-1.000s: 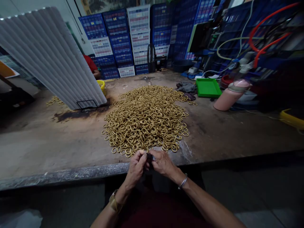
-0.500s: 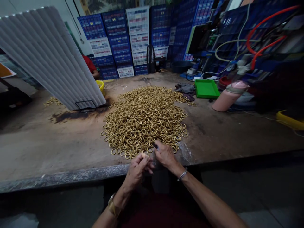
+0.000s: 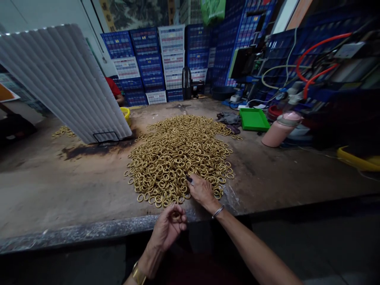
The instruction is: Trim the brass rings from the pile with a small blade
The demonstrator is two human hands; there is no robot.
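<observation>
A broad heap of brass-coloured metal rings [image 3: 178,158] lies on the worktable in front of me. My left hand [image 3: 169,225], palm turned up at the table's front edge, has its fingers curled around a brass ring [image 3: 176,216]. Against the near right part of the heap, my right hand [image 3: 203,192] is closed on a small black object [image 3: 189,179] that sticks out past the fingertips toward the rings. Its kind cannot be made out, and most of it is hidden in the hand.
A ribbed grey-white panel [image 3: 71,87] leans in a wire stand at left. Beyond it are a yellow tub [image 3: 126,114] and a person's red sleeve [image 3: 113,86]. A green tray [image 3: 254,119] and pink bottle [image 3: 280,130] stand right. Stacked crates [image 3: 147,59] line the back.
My left hand has turned palm up and moved slightly down, away from my right hand, showing the ring. My right hand has shifted a little left against the heap. The view has tilted upward.
</observation>
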